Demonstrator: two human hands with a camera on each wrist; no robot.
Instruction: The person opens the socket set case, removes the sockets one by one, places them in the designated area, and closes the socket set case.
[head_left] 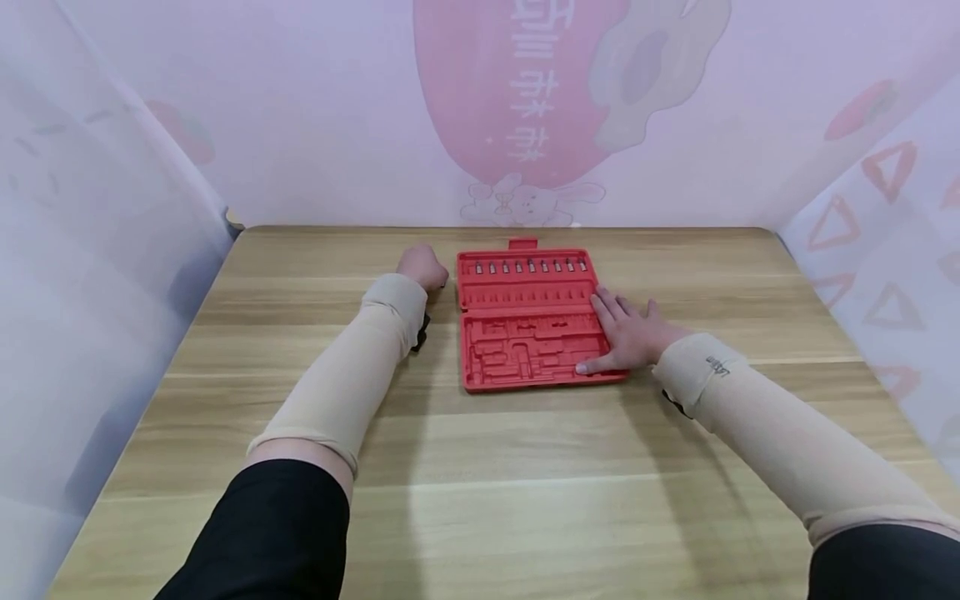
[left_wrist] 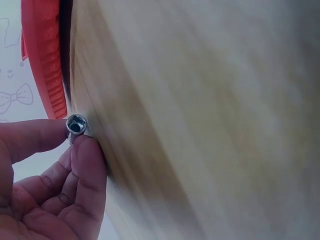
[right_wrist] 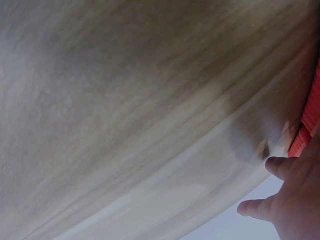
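A red tool case lies unfolded on the table, its latch tab at the far side. In its far half stands a row of several small metal pieces; moulded recesses fill the near half. Left of the case, my left hand is low over the table. The left wrist view shows its thumb and finger pinching a small silver socket, hollow end towards the camera. With fingers spread, my right hand rests on the right edge of the near half. Its palm side is hidden.
The wood-grain table reaches back to a printed curtain. Similar pale sheets hang along the left and right sides. Beige sleeves cover both forearms.
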